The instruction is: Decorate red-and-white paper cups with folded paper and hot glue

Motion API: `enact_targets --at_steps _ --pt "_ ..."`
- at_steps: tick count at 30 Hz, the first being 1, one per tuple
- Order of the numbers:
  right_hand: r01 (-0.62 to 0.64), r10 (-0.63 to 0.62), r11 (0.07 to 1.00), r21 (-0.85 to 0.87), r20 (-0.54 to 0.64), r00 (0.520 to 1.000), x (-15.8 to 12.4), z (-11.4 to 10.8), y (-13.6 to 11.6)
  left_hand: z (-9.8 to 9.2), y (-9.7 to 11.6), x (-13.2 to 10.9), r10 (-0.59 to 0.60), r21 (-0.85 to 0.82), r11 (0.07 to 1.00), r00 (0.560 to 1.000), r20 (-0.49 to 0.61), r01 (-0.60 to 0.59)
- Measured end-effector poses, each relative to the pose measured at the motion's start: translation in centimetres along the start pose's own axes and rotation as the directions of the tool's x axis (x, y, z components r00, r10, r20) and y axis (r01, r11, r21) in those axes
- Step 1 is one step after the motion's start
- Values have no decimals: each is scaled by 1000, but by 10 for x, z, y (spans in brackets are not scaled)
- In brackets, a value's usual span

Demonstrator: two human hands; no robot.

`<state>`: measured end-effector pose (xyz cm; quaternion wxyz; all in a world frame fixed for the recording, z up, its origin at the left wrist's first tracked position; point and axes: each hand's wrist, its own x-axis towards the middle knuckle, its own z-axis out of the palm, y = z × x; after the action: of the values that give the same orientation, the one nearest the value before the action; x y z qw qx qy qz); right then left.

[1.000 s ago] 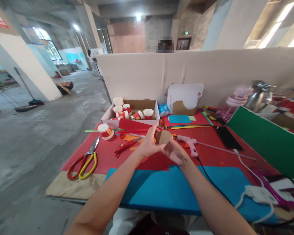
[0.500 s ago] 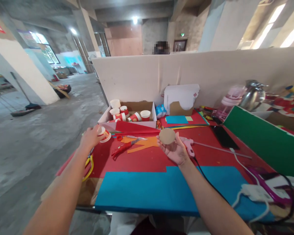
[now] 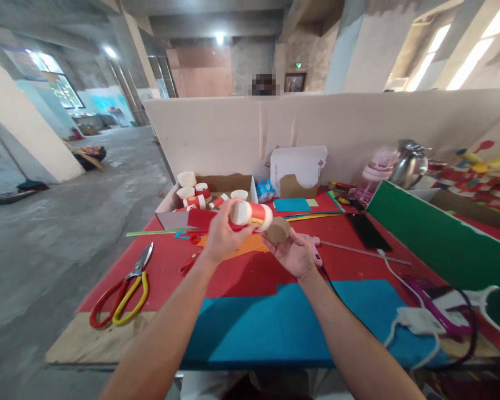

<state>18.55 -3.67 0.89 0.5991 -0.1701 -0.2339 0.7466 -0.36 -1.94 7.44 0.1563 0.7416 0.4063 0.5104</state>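
Note:
My left hand [image 3: 224, 233] is closed around a red and white paper cup [image 3: 258, 215], tipped on its side above the middle of the table. Close beside the cup's right end, my right hand [image 3: 294, 254] holds a round brown cardboard disc [image 3: 278, 230] by its edge. Cup and disc overlap in view; whether they touch I cannot tell. Below my hands lie orange paper strips [image 3: 246, 245] and a red-handled cutter [image 3: 188, 263], partly hidden by my left arm. A pink glue gun [image 3: 314, 247] rests just right of my right hand.
Large scissors [image 3: 133, 283] with red and yellow handles lie at left. A cardboard box [image 3: 163, 214] of paper cups stands behind. Blue sheets [image 3: 250, 328] cover the front. At right are a phone [image 3: 369, 231], a green board [image 3: 441, 250], white cables and a steel jug [image 3: 410, 165].
My left hand has brought the cup from the table's left side to the middle, next to the disc. The scissors now show fully. My right hand still holds the disc.

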Motion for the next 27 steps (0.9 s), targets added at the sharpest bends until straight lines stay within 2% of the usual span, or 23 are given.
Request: enact_targets --at_steps 2,5,10,22,27 --pt "12 -12 1000 -15 -11 1000 1 0 -1 23 -3 -9 -16 -138 990 1000 -15 13" --pt "4 -4 999 -47 0 1000 1 0 0 39 -14 -24 -71 -258 965 995 -75 49" --pt "-17 25 991 -131 58 998 -1 4 1 42 -25 -34 -101 -277 957 993 -63 80" --pt "-18 30 986 -169 71 997 -3 6 5 44 -27 -36 -75 -298 952 997 -17 66" --pt "-15 26 986 -168 67 997 -3 6 6 46 -27 -38 -102 -270 958 995 -5 97"
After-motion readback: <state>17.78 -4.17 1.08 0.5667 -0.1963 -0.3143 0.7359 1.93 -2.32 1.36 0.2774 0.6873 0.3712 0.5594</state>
